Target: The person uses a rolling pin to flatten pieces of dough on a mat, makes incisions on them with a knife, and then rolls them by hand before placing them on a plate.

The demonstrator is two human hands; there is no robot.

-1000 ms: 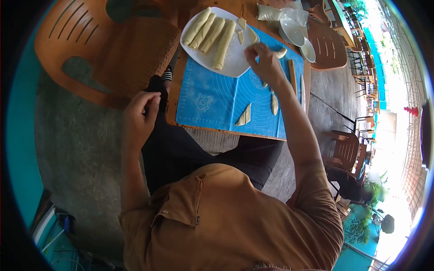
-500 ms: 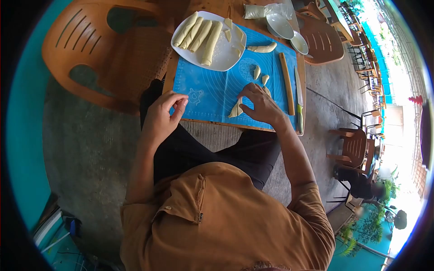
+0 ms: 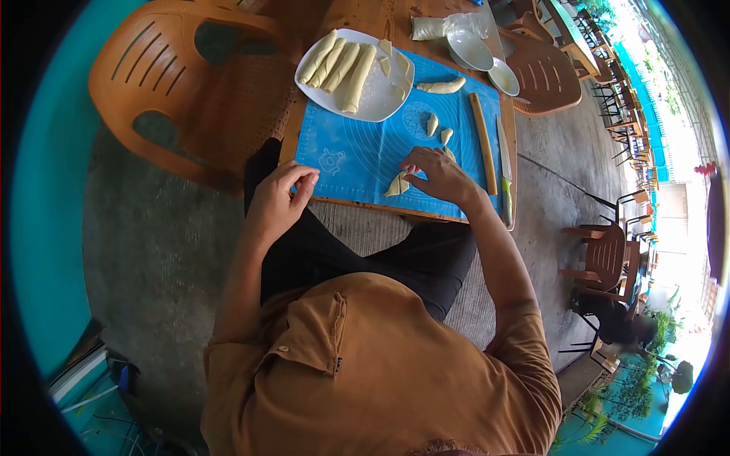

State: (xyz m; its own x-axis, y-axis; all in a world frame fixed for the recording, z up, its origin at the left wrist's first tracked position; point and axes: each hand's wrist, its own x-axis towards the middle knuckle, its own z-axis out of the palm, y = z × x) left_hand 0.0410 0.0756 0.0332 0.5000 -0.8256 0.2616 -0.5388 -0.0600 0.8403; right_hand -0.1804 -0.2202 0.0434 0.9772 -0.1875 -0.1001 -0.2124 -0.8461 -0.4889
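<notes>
My left hand (image 3: 281,199) hangs by the mat's front left corner, closed, with thumb and forefinger pinched together; what they hold, if anything, I cannot make out. Over the front right of the blue baking mat (image 3: 350,144) is my right hand (image 3: 443,176), its fingers bent and the thumb apart from them. Beside that thumb lies a pale piece of dough (image 3: 398,185). Another piece shows partly past the knuckles, and small dough pieces (image 3: 432,125) rest just beyond. A longer dough roll (image 3: 441,85) lies farther back on the mat.
A white plate (image 3: 403,72) with several rolled dough sticks (image 3: 359,80) stands at the back left. To the right lie a wooden rolling pin (image 3: 482,143) and a knife (image 3: 505,171). Behind are two bowls (image 3: 469,49) and a plastic bag (image 3: 430,28). An orange chair (image 3: 137,99) stands left.
The view has shifted slightly. My left thumb and forefinger have come closer together, and my right fingers have curled in a little. The dough pieces stay in place.
</notes>
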